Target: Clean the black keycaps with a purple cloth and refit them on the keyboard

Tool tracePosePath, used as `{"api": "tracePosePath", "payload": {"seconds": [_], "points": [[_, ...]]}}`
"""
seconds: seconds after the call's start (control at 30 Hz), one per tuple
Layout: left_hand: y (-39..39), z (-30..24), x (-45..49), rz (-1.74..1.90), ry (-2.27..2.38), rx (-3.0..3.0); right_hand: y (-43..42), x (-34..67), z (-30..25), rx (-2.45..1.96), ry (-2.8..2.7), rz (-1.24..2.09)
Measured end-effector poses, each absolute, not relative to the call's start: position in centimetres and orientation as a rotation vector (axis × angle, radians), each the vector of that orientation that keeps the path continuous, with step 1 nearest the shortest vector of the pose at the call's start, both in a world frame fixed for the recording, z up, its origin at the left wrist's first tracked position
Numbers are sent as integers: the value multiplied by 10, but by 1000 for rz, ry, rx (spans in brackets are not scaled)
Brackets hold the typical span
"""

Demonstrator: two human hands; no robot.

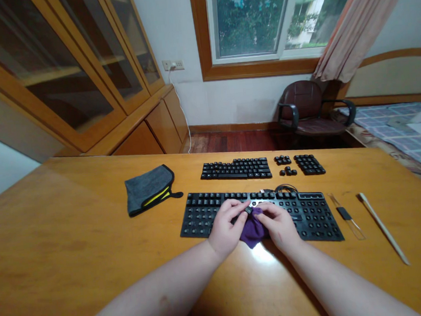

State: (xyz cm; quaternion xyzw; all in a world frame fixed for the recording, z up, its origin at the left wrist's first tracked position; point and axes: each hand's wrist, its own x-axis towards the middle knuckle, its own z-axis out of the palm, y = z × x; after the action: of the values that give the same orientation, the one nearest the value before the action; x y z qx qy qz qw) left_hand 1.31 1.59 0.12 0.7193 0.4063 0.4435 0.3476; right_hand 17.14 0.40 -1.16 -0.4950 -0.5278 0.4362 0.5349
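Pinched between the thumb and fingers of my left hand (228,230) is a small black keycap (249,209). My right hand (278,225) grips a purple cloth (253,232), bunched up against the keycap. Both hands are over the black keyboard (317,217), which lies across the desk with many keycaps off and its switches bare. Some caps remain along its top row and at its upper left. Behind it, loose black keycaps (235,169) lie in keyboard order, with smaller groups of keycaps (309,164) to their right.
A folded grey cloth (148,185) with a yellow inside lies on the desk (92,237) at left. Right of the keyboard are a wire keycap puller (344,213) and a thin pale brush (384,229). A coiled black cable (286,188) sits behind the keyboard.
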Motion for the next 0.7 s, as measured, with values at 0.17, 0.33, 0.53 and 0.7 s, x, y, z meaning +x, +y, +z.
{"api": "tracePosePath", "payload": {"seconds": [0.17, 0.33, 0.53, 0.7], "points": [[16, 7, 15, 1132, 1083, 1847, 3, 171, -11, -1175, -1347, 997], [15, 4, 15, 1130, 1095, 1847, 2, 171, -9, -1179, -1363, 991], [21, 12, 7, 1175, 1164, 1862, 2, 171, -9, -1168, -1343, 1002], [45, 36, -20, 1132, 1308, 1970, 2, 171, -10, -1161, -1342, 1026]]}}
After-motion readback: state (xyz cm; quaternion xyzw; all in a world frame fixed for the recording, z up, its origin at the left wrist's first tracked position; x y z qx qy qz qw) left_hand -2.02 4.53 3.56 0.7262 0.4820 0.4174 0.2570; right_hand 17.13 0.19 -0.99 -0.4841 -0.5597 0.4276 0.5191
